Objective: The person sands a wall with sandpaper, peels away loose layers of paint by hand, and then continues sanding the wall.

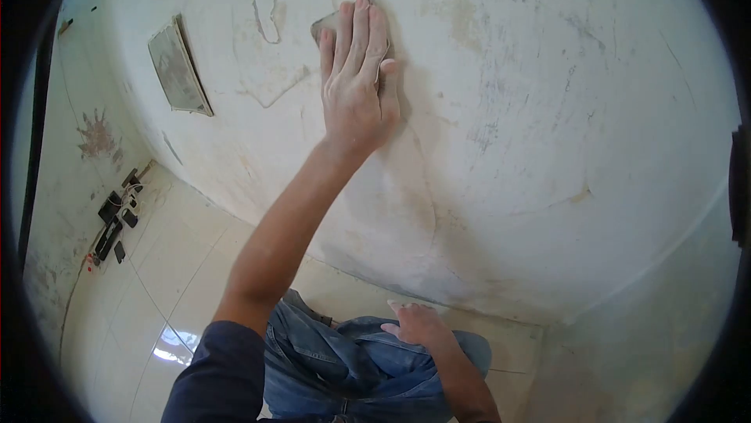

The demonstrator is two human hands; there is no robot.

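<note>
My left hand (356, 98) is raised against the white wall (540, 110), fingers stretched upward and dusted with white powder. Under its palm and fingers it presses a grey piece of sandpaper (321, 26) flat to the plaster; the hand hides most of the piece. The thumb lies along the right edge. Patches of cracked, peeling paint surround it on the wall. Lower down, my right hand (420, 324) rests on the knee of my blue jeans (328, 353), holding nothing visible, with some fingers apart.
A rectangular wall plate (180, 67) juts from the wall at left. Black chargers and cables (117, 220) lie on the tiled floor (180, 259) along the left wall. A reddish-brown stain (96, 135) marks that wall.
</note>
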